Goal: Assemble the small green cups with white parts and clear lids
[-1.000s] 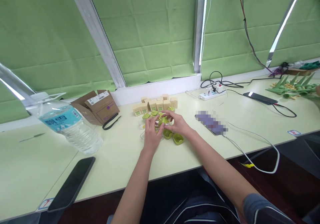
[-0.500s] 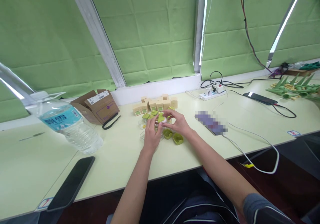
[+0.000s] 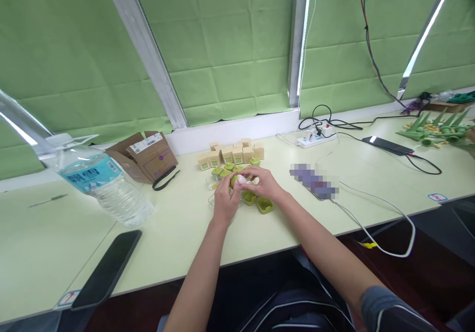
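Between my fingertips is a small rounded piece, green on one side and pinkish white on the other (image 3: 241,179); its exact kind is too small to make out. My left hand (image 3: 225,199) pinches its green side, and my right hand (image 3: 265,183) has closed fingers at the pale side. Just behind my hands lie several green lid-like pieces (image 3: 229,166). Two hollow green cups (image 3: 264,205) sit near my right wrist, open side up. Clear plastic pieces (image 3: 212,182) rest left of my left hand, partly hidden by it.
Several small cream boxes (image 3: 238,156) stand at the back. On the left are a brown carton (image 3: 154,159), a large water bottle (image 3: 107,186) and a black phone (image 3: 107,268). Toward the right lie a blurred-out phone (image 3: 313,182) with a white cable, a power strip (image 3: 315,140) and another phone (image 3: 387,145).
The held piece has turned, so more of its pale side shows. My right fingers have come down a little around it, uncovering green pieces behind.
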Tool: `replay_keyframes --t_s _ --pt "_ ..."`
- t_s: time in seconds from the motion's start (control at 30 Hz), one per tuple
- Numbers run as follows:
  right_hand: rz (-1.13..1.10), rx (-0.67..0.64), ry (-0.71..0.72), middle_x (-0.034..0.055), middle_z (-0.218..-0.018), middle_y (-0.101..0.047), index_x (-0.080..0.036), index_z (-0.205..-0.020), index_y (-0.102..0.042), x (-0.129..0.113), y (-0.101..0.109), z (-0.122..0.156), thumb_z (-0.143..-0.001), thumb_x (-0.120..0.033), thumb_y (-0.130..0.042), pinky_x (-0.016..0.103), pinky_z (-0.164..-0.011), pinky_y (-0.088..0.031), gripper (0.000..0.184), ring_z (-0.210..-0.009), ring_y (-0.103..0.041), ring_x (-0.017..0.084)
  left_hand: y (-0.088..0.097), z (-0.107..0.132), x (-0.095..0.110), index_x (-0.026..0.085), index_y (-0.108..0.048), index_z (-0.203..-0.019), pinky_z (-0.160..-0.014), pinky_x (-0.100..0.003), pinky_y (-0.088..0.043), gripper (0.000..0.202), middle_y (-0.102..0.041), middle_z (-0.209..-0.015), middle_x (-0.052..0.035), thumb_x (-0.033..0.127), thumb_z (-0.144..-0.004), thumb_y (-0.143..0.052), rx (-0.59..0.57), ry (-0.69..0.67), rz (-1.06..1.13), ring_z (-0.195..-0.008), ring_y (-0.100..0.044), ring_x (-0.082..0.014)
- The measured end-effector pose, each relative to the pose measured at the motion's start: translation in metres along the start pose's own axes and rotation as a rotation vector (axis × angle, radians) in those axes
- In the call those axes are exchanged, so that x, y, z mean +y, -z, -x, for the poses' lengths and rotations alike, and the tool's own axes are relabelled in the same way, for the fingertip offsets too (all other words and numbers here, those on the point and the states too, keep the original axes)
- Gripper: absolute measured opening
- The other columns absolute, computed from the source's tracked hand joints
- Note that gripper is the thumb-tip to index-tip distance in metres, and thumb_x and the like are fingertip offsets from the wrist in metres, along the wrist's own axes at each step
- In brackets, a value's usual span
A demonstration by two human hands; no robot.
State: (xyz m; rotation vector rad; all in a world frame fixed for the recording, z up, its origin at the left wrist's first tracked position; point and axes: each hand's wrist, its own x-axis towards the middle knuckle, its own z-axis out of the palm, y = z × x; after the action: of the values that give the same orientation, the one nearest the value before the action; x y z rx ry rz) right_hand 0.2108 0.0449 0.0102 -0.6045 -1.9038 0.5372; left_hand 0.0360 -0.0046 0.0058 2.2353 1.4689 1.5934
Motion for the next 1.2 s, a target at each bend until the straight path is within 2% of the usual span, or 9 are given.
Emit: replay_keyframes --t_s 0.3,0.5,0.67,1.0,1.2 --pt "0.027 -0.017 0.005 0.0071 -0.111 -0.073 -0.029 -0.121 -0.074 0.0041 -0.0018 0.0009 -0.087 -0.047 -0.075 0.034 -0.078 -0.057 0.039 -0.101 -0.067 0.022 -0.0003 -0.0005 -0.0002 0.021 -0.061 -0.125 -0.098 -0.042 -0.054 0.032 -0.072 -0.119 -0.0095 0.039 -0.103 -0.046 -0.028 0.043 0.018 -0.111 -0.068 -0.0236" --pt "0.042 0.012 0.068 0.0077 -0.107 -0.072 -0.028 -0.119 -0.076 0.0055 -0.0036 0.0017 -0.088 -0.046 -0.076 0.039 -0.09 -0.057 0.036 -0.1 -0.068 0.022 0.0003 -0.0012 -0.0001 0.022 -0.06 -0.12 -0.091 -0.038 -0.055 0.028 -0.073 -0.107 -0.0071 0.04 -0.102 -0.048 -0.039 0.074 0.005 -0.101 -0.069 -0.0225" --pt "0.028 0.021 0.08 0.0063 -0.096 -0.073 -0.027 -0.118 -0.077 0.0075 -0.0038 0.0019 -0.088 -0.045 -0.076 0.036 -0.082 -0.059 0.036 -0.087 -0.069 0.02 -0.0005 -0.0006 0.0 0.021 -0.059 -0.12 -0.089 -0.038 -0.054 0.027 -0.072 -0.106 -0.0079 0.036 -0.102 -0.045 -0.054 0.065 -0.036 -0.099 -0.069 -0.0228" --pt "0.054 0.04 0.115 0.0048 -0.088 -0.075 -0.024 -0.11 -0.081 0.0023 -0.001 0.0015 -0.083 -0.033 -0.08 0.03 -0.072 -0.057 0.028 -0.076 -0.07 0.017 -0.0033 0.0005 -0.0033 0.02 -0.056 -0.121 -0.086 -0.038 -0.053 0.026 -0.071 -0.111 -0.0094 0.029 -0.099 -0.046 -0.086 0.049 -0.102 -0.097 -0.068 -0.0239" --pt "0.033 0.061 0.091 0.0039 -0.086 -0.077 -0.024 -0.107 -0.082 0.0001 -0.0002 0.0025 -0.079 -0.032 -0.082 0.028 -0.069 -0.058 0.029 -0.075 -0.071 0.017 -0.0025 0.001 0.0003 0.019 -0.057 -0.121 -0.09 -0.04 -0.053 0.026 -0.071 -0.113 -0.0105 0.027 -0.098 -0.046 -0.095 0.044 -0.122 -0.1 -0.068 -0.025"
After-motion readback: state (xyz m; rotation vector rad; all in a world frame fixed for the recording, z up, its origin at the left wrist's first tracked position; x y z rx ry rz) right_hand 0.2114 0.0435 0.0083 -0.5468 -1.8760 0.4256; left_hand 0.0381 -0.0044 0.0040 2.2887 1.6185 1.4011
